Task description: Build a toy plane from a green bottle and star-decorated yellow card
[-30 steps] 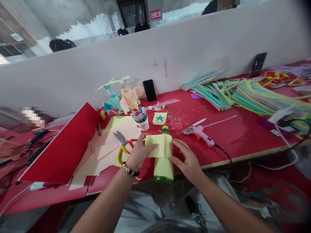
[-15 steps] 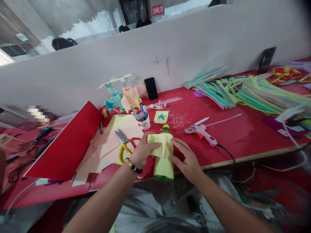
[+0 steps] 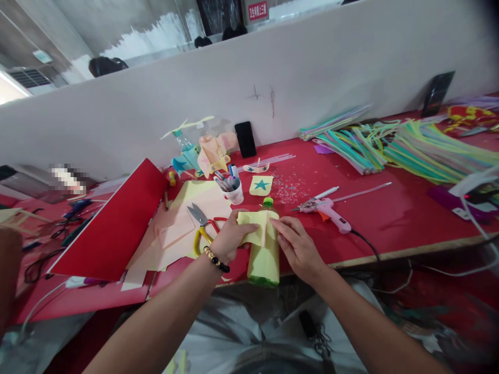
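A plastic bottle with a green cap [image 3: 268, 201] is wrapped in pale yellow paper [image 3: 264, 265] and leans at the table's front edge. Across its upper part lies a separate yellow paper piece [image 3: 249, 220] with a narrow pale strip [image 3: 265, 231] down it. My left hand [image 3: 231, 236] is closed on the left side of this piece, thumb on top and fingers behind. At the right side, my right hand [image 3: 298, 244] pinches the piece's edge beside the strip, close against the bottle. Scissors [image 3: 200, 218] with red and yellow handles lie by my left wrist.
A pink glue gun [image 3: 327, 210] lies right of the bottle, its cord trailing over the edge. Behind stand a cup of pens [image 3: 234, 193], a star card [image 3: 261, 185] and a phone [image 3: 245, 139]. A red board [image 3: 117, 228] leans at left; colourful strips [image 3: 351, 145] lie at right.
My right hand's fingers have drawn in from lying spread along the bottle's side to a pinch at the paper piece's edge. My left hand keeps its hold. The view has shifted slightly.
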`<state>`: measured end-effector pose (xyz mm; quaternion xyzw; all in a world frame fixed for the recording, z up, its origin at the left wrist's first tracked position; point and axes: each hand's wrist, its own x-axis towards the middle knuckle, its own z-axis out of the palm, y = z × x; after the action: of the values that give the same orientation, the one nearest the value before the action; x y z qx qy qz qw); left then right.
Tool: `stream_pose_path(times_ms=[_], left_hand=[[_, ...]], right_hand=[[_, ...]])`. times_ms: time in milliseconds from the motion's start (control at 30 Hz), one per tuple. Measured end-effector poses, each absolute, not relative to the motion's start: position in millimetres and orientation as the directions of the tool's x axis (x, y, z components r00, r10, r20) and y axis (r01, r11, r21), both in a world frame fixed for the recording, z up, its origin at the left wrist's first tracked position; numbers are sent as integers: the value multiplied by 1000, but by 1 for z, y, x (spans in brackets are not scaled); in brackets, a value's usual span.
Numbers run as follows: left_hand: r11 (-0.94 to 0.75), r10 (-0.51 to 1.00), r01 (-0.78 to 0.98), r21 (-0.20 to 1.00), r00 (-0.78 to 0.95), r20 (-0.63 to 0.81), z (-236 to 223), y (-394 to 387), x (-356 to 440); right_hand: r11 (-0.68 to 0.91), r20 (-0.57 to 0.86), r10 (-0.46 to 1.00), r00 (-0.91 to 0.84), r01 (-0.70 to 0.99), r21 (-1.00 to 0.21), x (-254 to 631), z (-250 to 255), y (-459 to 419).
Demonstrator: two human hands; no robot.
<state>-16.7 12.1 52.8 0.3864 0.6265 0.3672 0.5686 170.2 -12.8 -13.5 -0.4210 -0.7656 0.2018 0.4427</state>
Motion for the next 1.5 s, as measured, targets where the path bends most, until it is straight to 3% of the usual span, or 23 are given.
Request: stream_pose_path(times_ms=[567,1500], left_hand=[[436,899,78,896,-69,-432,51,12,-18],[411,910,7,912,-63,-410,49,8,-17]], right_hand=[[651,483,758,-438,551,-523,168,-9,0],[654,464,754,-464,592,-471,170,-4,4]])
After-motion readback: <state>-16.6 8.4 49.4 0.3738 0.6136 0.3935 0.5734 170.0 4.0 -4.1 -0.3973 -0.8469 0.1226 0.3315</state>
